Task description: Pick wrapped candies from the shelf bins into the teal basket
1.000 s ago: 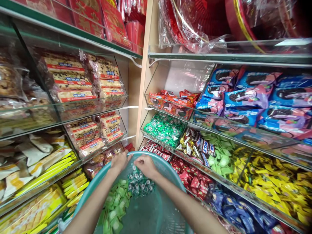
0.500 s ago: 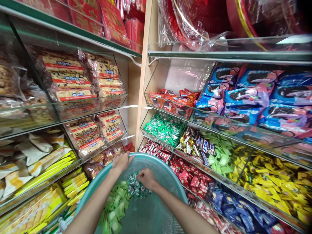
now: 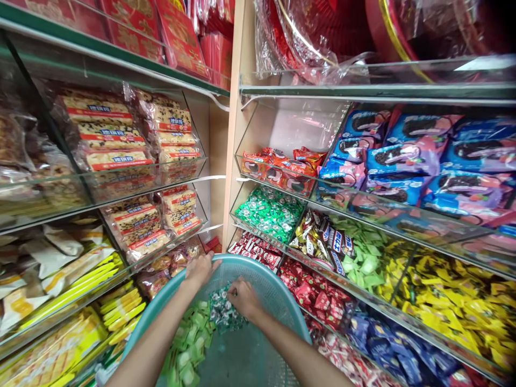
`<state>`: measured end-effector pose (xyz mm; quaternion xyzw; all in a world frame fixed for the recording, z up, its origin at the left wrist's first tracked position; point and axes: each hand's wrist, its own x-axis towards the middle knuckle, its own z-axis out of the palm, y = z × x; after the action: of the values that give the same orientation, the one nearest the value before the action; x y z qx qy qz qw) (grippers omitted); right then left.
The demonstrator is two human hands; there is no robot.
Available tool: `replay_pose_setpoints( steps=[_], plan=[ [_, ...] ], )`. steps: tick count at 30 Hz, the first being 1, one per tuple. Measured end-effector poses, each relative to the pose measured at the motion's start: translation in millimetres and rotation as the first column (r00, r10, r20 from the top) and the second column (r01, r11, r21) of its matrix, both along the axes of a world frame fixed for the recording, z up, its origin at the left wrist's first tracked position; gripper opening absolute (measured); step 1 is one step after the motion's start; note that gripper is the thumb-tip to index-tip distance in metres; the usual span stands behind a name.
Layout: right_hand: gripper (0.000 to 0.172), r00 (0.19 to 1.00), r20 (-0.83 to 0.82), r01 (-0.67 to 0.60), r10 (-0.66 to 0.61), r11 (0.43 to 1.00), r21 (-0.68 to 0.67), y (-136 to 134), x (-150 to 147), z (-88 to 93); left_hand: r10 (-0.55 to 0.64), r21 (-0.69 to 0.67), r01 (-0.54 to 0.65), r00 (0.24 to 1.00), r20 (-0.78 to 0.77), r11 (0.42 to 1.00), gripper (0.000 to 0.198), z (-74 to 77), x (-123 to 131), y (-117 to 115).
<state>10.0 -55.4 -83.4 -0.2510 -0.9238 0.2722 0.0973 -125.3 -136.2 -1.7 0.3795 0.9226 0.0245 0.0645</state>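
A large teal basket (image 3: 282, 287) stands low in the middle of the view. My left hand (image 3: 200, 270) is closed on its far rim, left of centre. Inside the basket, my right hand (image 3: 244, 296) is over a pile of dark green wrapped candies (image 3: 222, 310), its fingers curled together at the pile's upper right; what they hold, if anything, is hidden. Light green packets (image 3: 191, 341) lie beside that pile, on the basket's left side.
Glass-fronted shelves surround the basket. Bright green candies (image 3: 270, 214), red candies (image 3: 312, 293) and yellow candies (image 3: 455, 301) fill bins at right. Packaged pastries (image 3: 116, 134) sit at left. A glass shelf edge (image 3: 363, 279) runs close to the basket's right.
The camera view has shifted slightly. My left hand stays on the rim, and the fingers of my right hand have shifted a little over the dark green candies.
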Motion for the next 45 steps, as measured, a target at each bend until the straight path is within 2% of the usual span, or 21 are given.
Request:
replay_pose_setpoints(
  steps=[3,5,9,13,15,18,21,24,31,36,45],
  plan=[
    [0.011,1.0,-0.011,0.011,-0.01,0.999,0.049,-2,2,12.2,-0.007,-0.003,0.007,1.0,-0.007,1.0,0.042,-2.1,-2,1],
    [0.012,0.998,-0.056,-0.02,0.026,0.994,0.103,-3,3,28.6,-0.011,0.003,0.011,1.0,-0.003,1.0,0.04,-2.5,-3,2],
    [0.012,0.961,-0.215,-0.113,0.174,0.957,0.268,5,-3,82.1,-0.015,0.043,0.015,1.0,-0.002,0.999,0.039,-1.4,-6,5],
    [0.019,0.92,-0.319,-0.074,0.227,0.9,0.429,40,-16,141.3,-0.017,0.058,0.018,1.0,-0.022,0.998,0.041,-2.0,-8,4],
    [0.018,0.926,-0.331,-0.008,0.181,0.886,0.463,65,-24,162.8,-0.013,0.06,0.014,1.0,-0.017,0.998,0.043,-3.0,-9,2],
    [0.019,0.95,-0.312,0.172,-0.025,0.873,0.457,100,-36,180.9,-0.001,0.059,0.001,1.0,-0.009,0.998,0.046,-3.6,-11,-1],
    [0.022,0.938,-0.263,0.326,-0.224,0.828,0.457,117,-47,185.9,0.005,0.057,-0.004,1.0,-0.013,0.998,0.048,-2.7,-11,-3],
    [0.029,0.927,-0.221,0.373,-0.302,0.791,0.485,118,-57,184.5,0.004,0.067,-0.004,1.0,-0.008,0.998,0.048,-0.8,-11,-4],
    [0.032,0.892,-0.256,0.452,-0.372,0.729,0.515,118,-72,174.6,0.014,0.09,-0.014,1.0,0.002,0.996,0.045,-2.7,-13,-6],
    [0.028,0.905,-0.239,0.426,-0.353,0.742,0.518,120,-73,171.7,0.022,0.102,-0.022,1.0,0.001,0.995,0.045,-7.6,-16,-7],
    [0.023,0.9,-0.298,0.43,-0.318,0.759,0.488,118,-71,175.0,0.015,0.086,-0.015,1.0,0.001,0.996,0.045,-3.9,-12,-5]
  ],
)
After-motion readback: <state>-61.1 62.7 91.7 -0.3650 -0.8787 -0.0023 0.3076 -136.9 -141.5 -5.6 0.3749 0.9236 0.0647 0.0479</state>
